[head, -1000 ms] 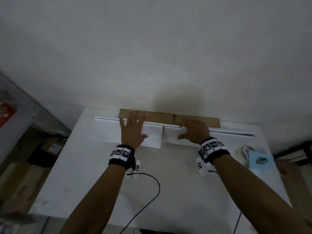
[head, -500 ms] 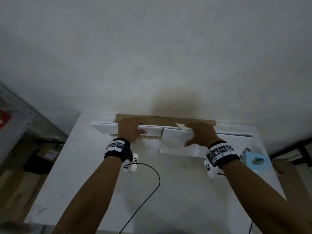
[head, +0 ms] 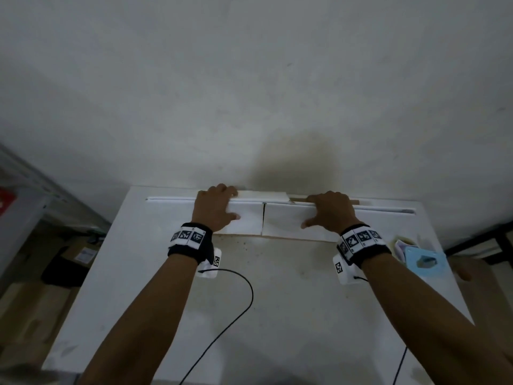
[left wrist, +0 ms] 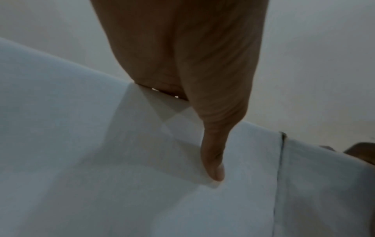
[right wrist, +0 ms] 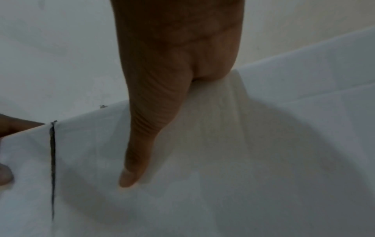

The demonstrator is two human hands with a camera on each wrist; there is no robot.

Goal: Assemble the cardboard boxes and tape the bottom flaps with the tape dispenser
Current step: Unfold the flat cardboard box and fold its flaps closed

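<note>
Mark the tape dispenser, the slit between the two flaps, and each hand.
tape dispenser [head: 424, 259], head view, blue side plate.
slit [head: 263, 219], head view, mid-length.
left hand [head: 212, 209], head view, back of hand.
right hand [head: 331, 211], head view, back of hand.

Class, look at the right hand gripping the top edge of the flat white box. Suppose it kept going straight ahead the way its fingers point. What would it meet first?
Most likely the wall behind the table; the right hand points that way over the box edge, though depth is unclear.

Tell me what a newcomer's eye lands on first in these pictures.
Two hands grip the top edge of a white cardboard box at the table's far side: the left hand and the right hand, fingers curled over, thumbs on the near face. Between them a dark slit splits the white flaps. A light blue tape dispenser lies at the table's right edge.
</note>
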